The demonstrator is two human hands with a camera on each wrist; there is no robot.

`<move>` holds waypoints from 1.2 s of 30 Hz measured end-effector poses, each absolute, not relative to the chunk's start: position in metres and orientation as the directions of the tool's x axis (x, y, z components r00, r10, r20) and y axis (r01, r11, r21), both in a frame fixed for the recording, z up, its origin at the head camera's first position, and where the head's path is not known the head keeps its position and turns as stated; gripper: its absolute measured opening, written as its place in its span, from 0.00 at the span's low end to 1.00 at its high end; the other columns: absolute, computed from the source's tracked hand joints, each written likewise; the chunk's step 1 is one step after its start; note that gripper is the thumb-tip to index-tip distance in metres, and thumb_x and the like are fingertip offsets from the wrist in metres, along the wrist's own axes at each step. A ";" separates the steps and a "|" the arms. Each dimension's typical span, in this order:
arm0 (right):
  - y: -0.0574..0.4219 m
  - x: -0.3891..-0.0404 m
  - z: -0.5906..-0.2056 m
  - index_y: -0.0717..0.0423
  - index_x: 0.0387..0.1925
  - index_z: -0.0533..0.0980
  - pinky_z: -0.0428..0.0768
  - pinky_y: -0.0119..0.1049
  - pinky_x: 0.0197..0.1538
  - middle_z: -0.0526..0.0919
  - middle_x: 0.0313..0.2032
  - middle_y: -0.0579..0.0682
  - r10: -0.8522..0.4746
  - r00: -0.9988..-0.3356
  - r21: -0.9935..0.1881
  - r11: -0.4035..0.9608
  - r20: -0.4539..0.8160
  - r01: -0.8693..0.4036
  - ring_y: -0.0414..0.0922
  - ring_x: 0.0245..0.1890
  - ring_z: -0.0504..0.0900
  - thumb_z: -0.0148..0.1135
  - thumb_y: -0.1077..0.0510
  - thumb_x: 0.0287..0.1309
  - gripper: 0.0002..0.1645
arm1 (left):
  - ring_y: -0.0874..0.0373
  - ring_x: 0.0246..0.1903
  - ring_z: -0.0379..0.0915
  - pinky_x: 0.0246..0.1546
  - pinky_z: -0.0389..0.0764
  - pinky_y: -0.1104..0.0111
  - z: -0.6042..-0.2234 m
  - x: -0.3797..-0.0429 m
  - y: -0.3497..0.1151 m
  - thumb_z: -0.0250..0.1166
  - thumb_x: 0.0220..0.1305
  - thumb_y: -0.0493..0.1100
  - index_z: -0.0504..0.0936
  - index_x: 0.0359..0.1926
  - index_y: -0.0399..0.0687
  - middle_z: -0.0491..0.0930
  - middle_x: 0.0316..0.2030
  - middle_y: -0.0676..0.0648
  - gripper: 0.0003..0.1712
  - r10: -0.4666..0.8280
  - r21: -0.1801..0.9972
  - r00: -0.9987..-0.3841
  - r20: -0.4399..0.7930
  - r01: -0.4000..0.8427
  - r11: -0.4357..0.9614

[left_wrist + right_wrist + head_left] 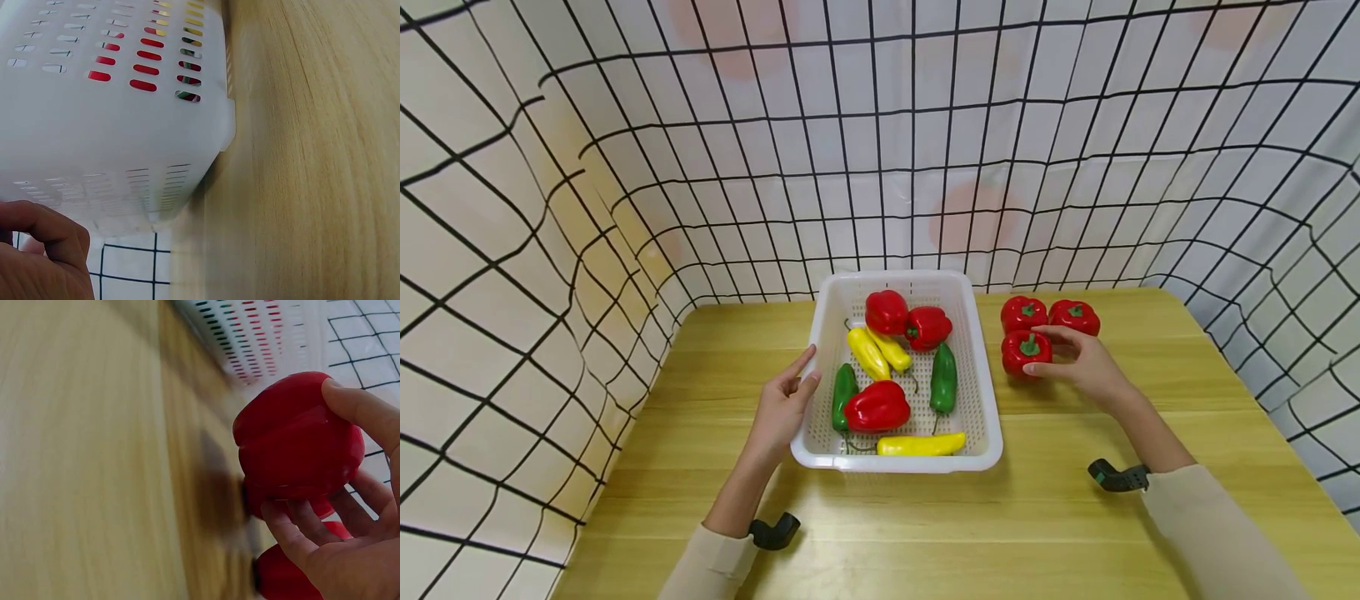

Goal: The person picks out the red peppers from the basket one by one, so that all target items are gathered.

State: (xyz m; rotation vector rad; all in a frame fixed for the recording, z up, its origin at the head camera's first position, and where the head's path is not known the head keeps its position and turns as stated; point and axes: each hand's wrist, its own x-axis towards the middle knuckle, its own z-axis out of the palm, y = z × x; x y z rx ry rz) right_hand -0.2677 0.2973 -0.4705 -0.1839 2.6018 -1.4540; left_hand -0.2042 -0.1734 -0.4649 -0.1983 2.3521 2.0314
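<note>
My left hand (780, 410) holds the left rim of a white perforated plastic basket (991, 400), thumb near the rim's top. To the basket's right, my right hand (1093, 368) grips a red bell pepper (1015, 355) between thumb and fingers. The right wrist view shows this pepper (300, 437) raised off the table, with a shadow below. Just behind it lie two more red bell peppers, one on the left (1021, 312) and one on the right (1084, 320). Inside the basket are red bell peppers (880, 407), yellow peppers (921, 444) and green peppers (943, 379).
The wooden table (925, 533) carries the basket and the loose peppers. A white cloth with a black grid (895, 150) hangs behind and along both sides of the table. The basket's back rim is close to the table's far edge.
</note>
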 end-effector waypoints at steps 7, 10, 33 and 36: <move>0.301 -0.268 -0.479 0.53 0.77 0.63 0.73 0.63 0.69 0.67 0.73 0.63 -0.180 -0.980 -0.856 0.516 -0.079 -0.025 0.64 0.71 0.68 0.74 0.44 0.61 0.49 | 0.43 0.43 0.84 0.42 0.91 0.53 -0.465 -0.204 -0.174 0.63 0.75 0.47 0.73 0.72 0.72 0.77 0.40 0.33 0.28 -0.069 0.982 -0.991 -0.118 -0.127 0.138; 0.302 -0.269 -0.484 0.53 0.77 0.63 0.79 0.50 0.66 0.68 0.73 0.63 -0.179 -0.981 -0.853 0.521 -0.074 -0.030 0.64 0.70 0.70 0.74 0.45 0.61 0.49 | 0.44 0.43 0.84 0.42 0.90 0.52 -0.464 -0.203 -0.173 0.63 0.75 0.48 0.73 0.72 0.72 0.77 0.40 0.34 0.28 -0.067 0.981 -0.990 -0.125 -0.134 0.141; 0.307 -0.260 -0.480 0.58 0.76 0.62 0.78 0.16 0.52 0.67 0.74 0.64 -0.203 -0.979 -0.826 0.553 -0.008 -0.108 0.66 0.69 0.71 0.71 0.46 0.64 0.47 | 0.43 0.38 0.85 0.34 0.91 0.55 -0.460 -0.210 -0.181 0.61 0.76 0.49 0.71 0.73 0.65 0.80 0.44 0.31 0.28 0.003 0.951 -0.997 -0.077 -0.073 0.302; 0.309 -0.257 -0.477 0.59 0.75 0.63 0.80 0.18 0.53 0.68 0.72 0.65 -0.199 -0.980 -0.807 0.575 0.021 -0.134 0.66 0.68 0.72 0.71 0.47 0.64 0.46 | 0.44 0.36 0.83 0.32 0.90 0.59 -0.458 -0.212 -0.183 0.61 0.76 0.51 0.72 0.72 0.64 0.77 0.39 0.36 0.27 -0.001 0.938 -0.998 -0.066 -0.062 0.341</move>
